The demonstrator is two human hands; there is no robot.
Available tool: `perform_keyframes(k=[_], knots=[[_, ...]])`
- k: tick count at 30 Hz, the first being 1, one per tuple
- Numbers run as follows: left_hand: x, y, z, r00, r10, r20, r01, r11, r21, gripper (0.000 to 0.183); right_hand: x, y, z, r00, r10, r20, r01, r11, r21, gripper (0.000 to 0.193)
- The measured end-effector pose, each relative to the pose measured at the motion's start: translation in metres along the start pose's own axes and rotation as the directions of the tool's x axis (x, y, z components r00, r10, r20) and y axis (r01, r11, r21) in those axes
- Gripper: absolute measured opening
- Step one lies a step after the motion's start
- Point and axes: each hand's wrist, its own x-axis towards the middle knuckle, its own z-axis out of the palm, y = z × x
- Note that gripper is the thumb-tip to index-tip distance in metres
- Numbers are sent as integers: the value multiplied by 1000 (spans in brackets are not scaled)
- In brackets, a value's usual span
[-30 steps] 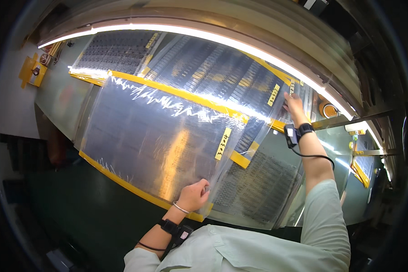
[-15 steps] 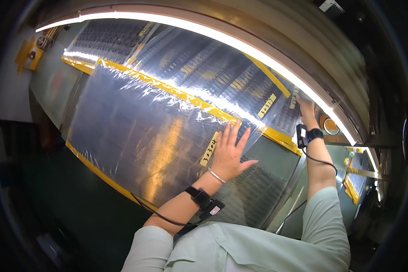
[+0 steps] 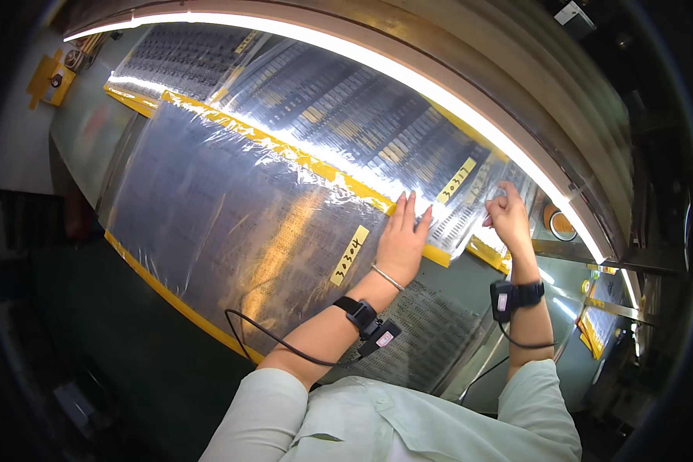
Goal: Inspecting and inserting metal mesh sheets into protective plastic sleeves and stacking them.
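My left hand point(image 3: 402, 250) is open, with its fingers spread over the right end of a yellow edge strip point(image 3: 316, 165) and the clear film there. Under and beside it lies a large dark sheet point(image 3: 200, 200) in shiny film, bearing a small yellow label point(image 3: 349, 255). Beyond it is a second film-covered sheet point(image 3: 339, 100) with rows of fine marks and its own label point(image 3: 456, 180). At that sheet's right edge, my right hand point(image 3: 510, 219) has its fingers curled in; whatever they might hold is hidden.
A bright tube lamp point(image 3: 408, 65) arcs low over the far side. Another patterned sheet point(image 3: 189, 58) lies far left. A grey-green patterned surface point(image 3: 416, 331) is close to my body. A round orange-topped object point(image 3: 560, 222) sits right of my right hand. Cables hang from both wrist devices.
My right hand has drawn nearer and its stretched fingers have curled. The clear film's edge now shows between my hands, across the yellow strip. My left hand has shifted slightly right.
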Motion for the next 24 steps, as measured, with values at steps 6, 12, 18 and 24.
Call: perform_keyframes(k=[6, 12, 18, 24], knots=[[0, 4, -12, 996, -67, 55, 67, 998, -2, 41, 74, 105, -9, 919, -349, -184, 209, 827, -522, 25], [-1, -8, -27, 988, -150, -39, 140, 970, -198, 33, 147, 103, 14, 991, 121, -53, -24, 557, 830, 29], [-13, -25, -44, 783, -610, 126, 261, 138, -956, 23, 143, 1, 66, 979, 158, 129, -189, 470, 862, 26], [-11, -27, -51, 789, -560, 252, 264, -60, -963, 24, 145, -33, 101, 959, 192, 210, -279, 785, 553, 25]])
